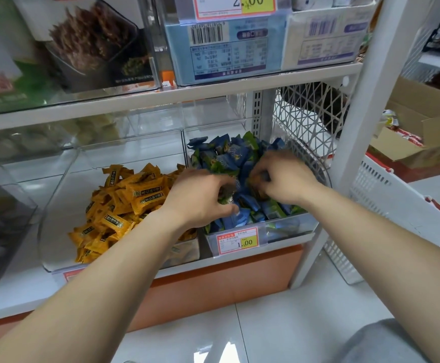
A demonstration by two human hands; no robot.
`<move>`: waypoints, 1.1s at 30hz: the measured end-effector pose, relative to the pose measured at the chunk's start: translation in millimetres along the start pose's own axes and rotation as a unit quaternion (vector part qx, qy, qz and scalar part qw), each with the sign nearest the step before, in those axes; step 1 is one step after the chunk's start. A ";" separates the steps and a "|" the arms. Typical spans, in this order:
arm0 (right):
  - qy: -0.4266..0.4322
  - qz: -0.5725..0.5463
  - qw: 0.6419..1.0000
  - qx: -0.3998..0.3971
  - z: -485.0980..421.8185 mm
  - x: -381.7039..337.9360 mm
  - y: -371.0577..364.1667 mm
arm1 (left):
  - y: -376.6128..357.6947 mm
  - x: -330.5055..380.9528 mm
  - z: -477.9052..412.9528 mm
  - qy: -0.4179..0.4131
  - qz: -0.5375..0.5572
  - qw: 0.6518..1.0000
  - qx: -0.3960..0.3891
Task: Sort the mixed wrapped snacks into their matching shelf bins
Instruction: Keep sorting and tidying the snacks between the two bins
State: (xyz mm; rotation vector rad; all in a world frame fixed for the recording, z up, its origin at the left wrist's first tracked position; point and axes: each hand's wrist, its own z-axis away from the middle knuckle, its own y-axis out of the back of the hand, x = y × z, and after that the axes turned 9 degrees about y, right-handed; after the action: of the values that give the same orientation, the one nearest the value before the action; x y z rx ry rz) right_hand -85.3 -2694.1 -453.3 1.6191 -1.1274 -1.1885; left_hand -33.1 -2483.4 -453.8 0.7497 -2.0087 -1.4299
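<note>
Two clear bins sit side by side on the lower shelf. The left bin [56, 195] holds a heap of orange wrapped snacks [119, 203]. The right bin [287, 226] is piled with blue and green wrapped snacks [224, 158]. Both my hands are down in the right bin's pile. My left hand [200, 197] has its fingers curled around some wrappers near the bin's left side. My right hand [284, 176] has curled fingers digging into the pile, with a brownish wrapper showing under them. What exactly each hand holds is partly hidden and blurred.
A red and yellow price tag [237, 241] hangs on the right bin's front. The upper shelf [161, 98] carries clear bins with boxed snacks. A white lattice panel [305, 119] and shelf post [357, 113] stand right. A white basket [386, 205] and cardboard boxes [423, 137] sit beyond.
</note>
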 end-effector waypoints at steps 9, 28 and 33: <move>-0.044 -0.441 0.884 0.148 2.1 -32.7 5.2 | 6.8 -5.4 -1.1 0.099 0.225 0.965 0.091; 0.101 -0.035 0.993 -0.057 -3.7 -29.1 -6.4 | -1.2 -25.3 5.4 0.106 0.188 0.975 0.051; 0.064 0.054 0.978 -0.189 -2.9 -16.9 -5.7 | -1.1 -26.9 5.6 0.107 0.193 0.974 0.049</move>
State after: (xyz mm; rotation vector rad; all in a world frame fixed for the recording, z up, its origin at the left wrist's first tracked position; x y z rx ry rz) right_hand -84.1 -2676.1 -453.9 1.3062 -0.8363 -1.1311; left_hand -18.4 -2460.9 -459.7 0.4931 -1.9352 -0.9908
